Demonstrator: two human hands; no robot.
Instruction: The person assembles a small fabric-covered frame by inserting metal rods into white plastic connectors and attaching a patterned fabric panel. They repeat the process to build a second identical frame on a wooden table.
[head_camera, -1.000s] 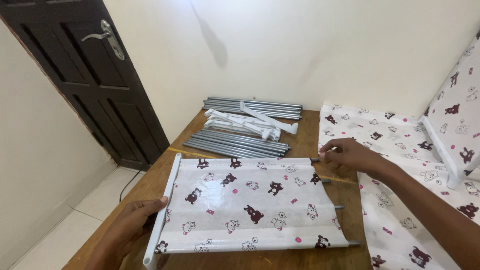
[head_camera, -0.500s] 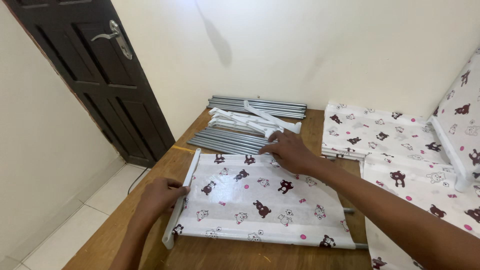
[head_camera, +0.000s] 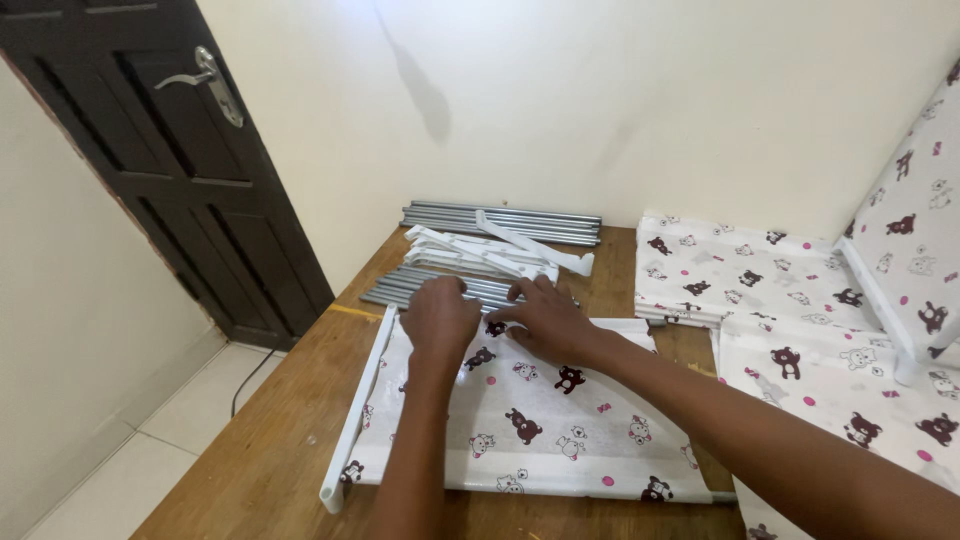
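Resting flat and unclenched on the printed fabric panel (head_camera: 530, 420), both hands (head_camera: 440, 318) (head_camera: 545, 320) grasp nothing; sideways pressure could slide the steel tubes (head_camera: 440, 288) off the table (head_camera: 270, 460).

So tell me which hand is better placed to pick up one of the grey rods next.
Probably the left hand: its fingertips already lie over the nearer bundle of grey rods. The right hand rests flat on the printed fabric panel, just short of them.

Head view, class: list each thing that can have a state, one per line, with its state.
Door: shut.
Printed fabric panel: flat on the table, under both hands.
Left hand: fingers on the grey rods.
Right hand: resting on the panel.
White plastic strips: piled loose.
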